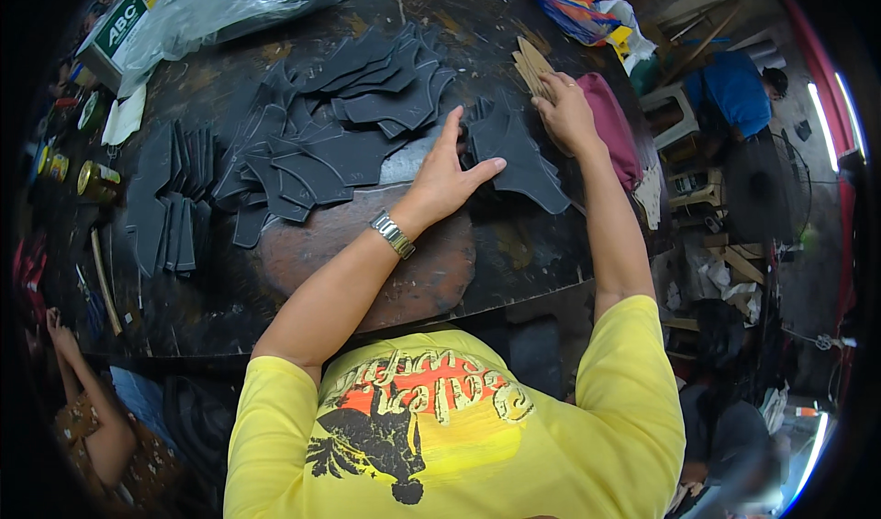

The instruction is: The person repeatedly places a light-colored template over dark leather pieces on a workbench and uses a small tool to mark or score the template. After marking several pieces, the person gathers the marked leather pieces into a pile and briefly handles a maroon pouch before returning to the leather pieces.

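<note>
My left hand (450,172) is open, thumb and fingers spread, beside a stack of dark curved cut pieces (514,152). Its thumb reaches over the stack's near left edge. Farther right, my right hand (566,117) closes on a few thin tan cardboard-like pieces (530,64) with pointed ends. Its fingers hide their lower part. A larger heap of overlapping dark cut pieces (312,156), with pale lines along their edges, spreads to the left of my left hand. Under my left forearm lies a worn reddish-brown board (367,244).
A maroon cloth item (607,124) lies beside my right forearm. More dark pieces stand in a fanned row (174,198) at left. Clear plastic wrapping (229,14), a green-and-white box (115,33) and a jar (98,179) line the table's far and left sides. Another person's arm (101,418) shows lower left.
</note>
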The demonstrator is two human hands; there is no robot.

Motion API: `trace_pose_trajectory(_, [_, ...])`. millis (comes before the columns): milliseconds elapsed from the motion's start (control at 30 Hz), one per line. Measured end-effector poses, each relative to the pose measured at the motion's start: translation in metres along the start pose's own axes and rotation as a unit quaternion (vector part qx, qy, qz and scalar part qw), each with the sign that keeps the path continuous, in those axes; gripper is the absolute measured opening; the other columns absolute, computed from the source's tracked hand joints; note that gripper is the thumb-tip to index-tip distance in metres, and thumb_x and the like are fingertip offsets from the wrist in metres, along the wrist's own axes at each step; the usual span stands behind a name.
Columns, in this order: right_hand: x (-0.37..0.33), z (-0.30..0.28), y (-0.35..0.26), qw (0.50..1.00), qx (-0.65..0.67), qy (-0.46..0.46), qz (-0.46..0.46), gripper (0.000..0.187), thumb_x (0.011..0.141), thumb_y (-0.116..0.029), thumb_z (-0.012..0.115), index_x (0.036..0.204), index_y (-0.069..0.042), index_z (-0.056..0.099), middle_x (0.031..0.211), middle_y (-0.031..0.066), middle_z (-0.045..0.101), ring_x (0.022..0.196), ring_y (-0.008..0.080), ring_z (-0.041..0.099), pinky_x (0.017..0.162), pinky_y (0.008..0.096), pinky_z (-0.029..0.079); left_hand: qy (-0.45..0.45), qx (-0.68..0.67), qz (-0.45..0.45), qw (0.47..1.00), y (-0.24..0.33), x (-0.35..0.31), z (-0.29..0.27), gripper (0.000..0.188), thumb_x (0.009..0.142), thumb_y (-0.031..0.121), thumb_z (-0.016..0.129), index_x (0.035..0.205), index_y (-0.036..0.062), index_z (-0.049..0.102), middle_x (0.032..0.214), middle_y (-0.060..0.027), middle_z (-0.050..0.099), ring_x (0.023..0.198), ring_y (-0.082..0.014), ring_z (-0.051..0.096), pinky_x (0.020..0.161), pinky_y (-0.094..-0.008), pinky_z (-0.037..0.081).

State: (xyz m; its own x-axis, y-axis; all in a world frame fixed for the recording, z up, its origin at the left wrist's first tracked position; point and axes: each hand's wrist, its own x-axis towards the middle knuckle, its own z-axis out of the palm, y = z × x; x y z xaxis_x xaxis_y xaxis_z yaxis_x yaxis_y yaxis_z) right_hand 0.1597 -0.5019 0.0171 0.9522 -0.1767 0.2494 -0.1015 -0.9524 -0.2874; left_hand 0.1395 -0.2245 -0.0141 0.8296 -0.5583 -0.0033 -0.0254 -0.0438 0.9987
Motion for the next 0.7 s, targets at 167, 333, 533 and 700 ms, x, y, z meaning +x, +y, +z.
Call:
trace_pose_trajectory(167, [0.006,-0.023,-0.039,0.918,0.391,-0.04,0.057,0.048,0.097,-0.028,0.077,0.134,0.001,0.064,0.111,0.0111,0.071,0.1,0.0185,0.07,0.087,0.0306,0.056,0.02,-0.039,0.007,0.999,0.024,-0.001,-0.025,0.102,0.087,0.04,0.085,0.161,-0.0016,0.029,0.153,-0.0336,0.046,0.137,-0.039,0.055,0.109,-0.0434,0.048])
trace_pose_trajectory(333, [0.018,-0.06,-0.086,0.866,0.471,-0.149,0.078,0.056,0.097,-0.026,0.076,0.141,0.002,0.055,0.106,0.0145,0.069,0.084,0.0193,0.074,0.068,0.0303,0.06,0.077,-0.067,0.135,0.986,0.053,0.02,-0.102,0.057,0.093,0.031,0.08,0.137,-0.0006,0.065,0.128,-0.0151,0.071,0.113,-0.0177,0.067,0.097,-0.0321,0.054])
trace_pose_trajectory(533, [0.047,-0.035,-0.151,0.897,0.298,-0.323,0.054,0.088,0.085,-0.016,0.086,0.157,-0.005,0.036,0.111,0.0198,0.07,0.083,0.0251,0.075,0.069,0.0341,0.063,0.188,0.37,0.028,0.909,0.053,0.1,-0.195,0.062,0.1,0.045,0.064,0.145,0.0031,0.059,0.141,-0.0257,0.063,0.13,-0.0412,0.06,0.112,-0.0446,0.046])
trace_pose_trajectory(700, [0.072,0.004,-0.18,0.952,0.038,-0.301,0.045,0.102,0.077,-0.01,0.09,0.16,-0.01,0.032,0.117,0.025,0.07,0.087,0.0296,0.074,0.066,0.0392,0.063,0.099,0.481,-0.113,0.864,0.019,0.132,-0.2,0.067,0.103,0.044,0.06,0.155,0.0044,0.047,0.152,-0.0255,0.054,0.142,-0.0432,0.049,0.118,-0.0458,0.039])
